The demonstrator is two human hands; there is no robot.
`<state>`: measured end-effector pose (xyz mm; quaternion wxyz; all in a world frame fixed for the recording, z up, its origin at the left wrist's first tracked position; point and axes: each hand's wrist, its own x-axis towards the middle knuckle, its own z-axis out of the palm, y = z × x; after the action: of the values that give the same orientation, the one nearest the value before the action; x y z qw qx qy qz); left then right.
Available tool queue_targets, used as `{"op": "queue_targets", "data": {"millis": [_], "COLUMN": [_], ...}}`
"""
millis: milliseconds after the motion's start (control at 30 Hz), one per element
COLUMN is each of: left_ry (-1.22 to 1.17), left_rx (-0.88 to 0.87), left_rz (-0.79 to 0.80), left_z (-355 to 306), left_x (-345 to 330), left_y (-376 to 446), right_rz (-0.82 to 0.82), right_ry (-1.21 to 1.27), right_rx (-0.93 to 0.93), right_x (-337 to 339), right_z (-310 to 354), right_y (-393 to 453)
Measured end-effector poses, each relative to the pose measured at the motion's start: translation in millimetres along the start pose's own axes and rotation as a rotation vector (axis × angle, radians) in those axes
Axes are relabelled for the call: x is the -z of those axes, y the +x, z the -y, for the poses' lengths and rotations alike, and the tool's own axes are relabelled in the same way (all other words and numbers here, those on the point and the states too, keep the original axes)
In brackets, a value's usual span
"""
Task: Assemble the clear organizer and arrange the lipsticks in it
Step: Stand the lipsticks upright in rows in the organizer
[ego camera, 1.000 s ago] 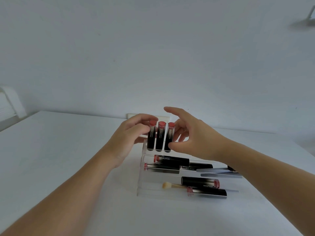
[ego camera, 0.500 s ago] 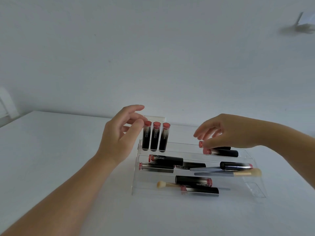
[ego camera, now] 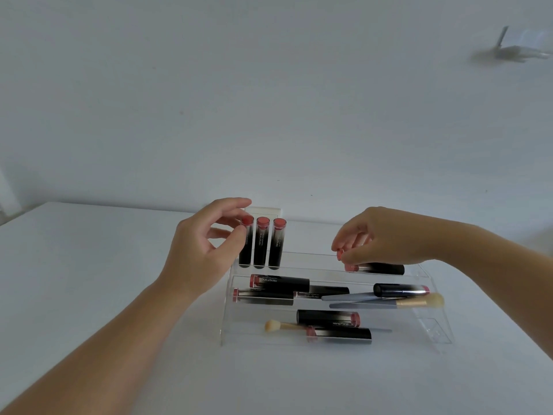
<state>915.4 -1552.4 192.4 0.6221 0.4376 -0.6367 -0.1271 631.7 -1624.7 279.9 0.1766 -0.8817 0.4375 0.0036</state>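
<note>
While the left hand (ego camera: 200,253) keeps its thumb and forefinger on the leftmost upright lipstick (ego camera: 246,244) of three at the top tier's left end, the right hand (ego camera: 380,238), which a second ago sat beside those three, has crossed to the clear organizer (ego camera: 434,327)'s right side and now pinches the pink end of a lipstick (ego camera: 340,254) above another lying lipstick (ego camera: 377,268) on the top tier.

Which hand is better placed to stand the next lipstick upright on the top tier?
Right hand: its fingers already pinch a lipstick there; the left hand is at the standing lipsticks.
</note>
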Motion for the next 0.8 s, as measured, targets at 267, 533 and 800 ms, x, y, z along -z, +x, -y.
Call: {"op": "queue_targets", "data": {"millis": [267, 533, 800], "left_ry": [-0.004, 0.001, 0.002], "left_rx": [0.0, -0.029, -0.029], "left_rz": [0.014, 0.004, 0.01], "left_z": [-0.5, -0.4, -0.6], "left_x": [-0.4, -0.5, 0.4], "left_y": [0.2, 0.2, 0.7], "right_rz": [-0.101, -0.348, -0.471], "right_ry": [0.012, 0.349, 0.498], "right_rx": [0.041, 0.134, 0.133], "right_x": [1.7, -2.5, -7.0], "right_z": [2.1, 15.3, 26.1], "right_y": [3.0, 6.6, 10.6]}}
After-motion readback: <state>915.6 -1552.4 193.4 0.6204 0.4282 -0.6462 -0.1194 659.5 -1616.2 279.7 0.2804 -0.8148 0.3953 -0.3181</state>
